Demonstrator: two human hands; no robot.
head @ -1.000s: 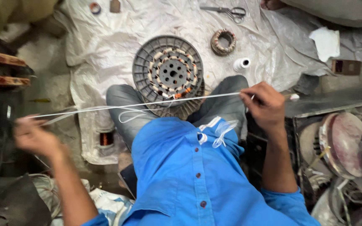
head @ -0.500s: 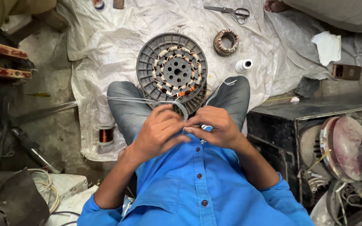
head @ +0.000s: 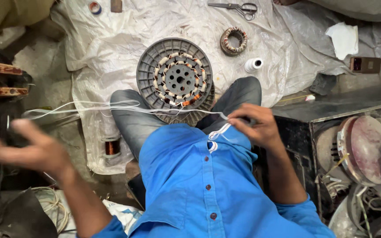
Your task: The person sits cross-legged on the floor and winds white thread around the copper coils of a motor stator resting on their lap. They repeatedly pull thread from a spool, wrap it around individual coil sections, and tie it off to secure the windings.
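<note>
White cord point(head: 111, 108): thin, limp, light; likely best pinched near its ends.
Right hand point(head: 254, 125): fingers pinching the cord.
Left hand point(head: 27, 150): blurred, fingers spread.

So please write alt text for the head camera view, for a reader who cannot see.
A person in a blue shirt stretches white string between the right hand and blurred left hand, above a round grey motor stator resting between the knees.

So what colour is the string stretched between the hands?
White. The string shows best in the head view, running from the right hand toward the blurred left hand.
</note>
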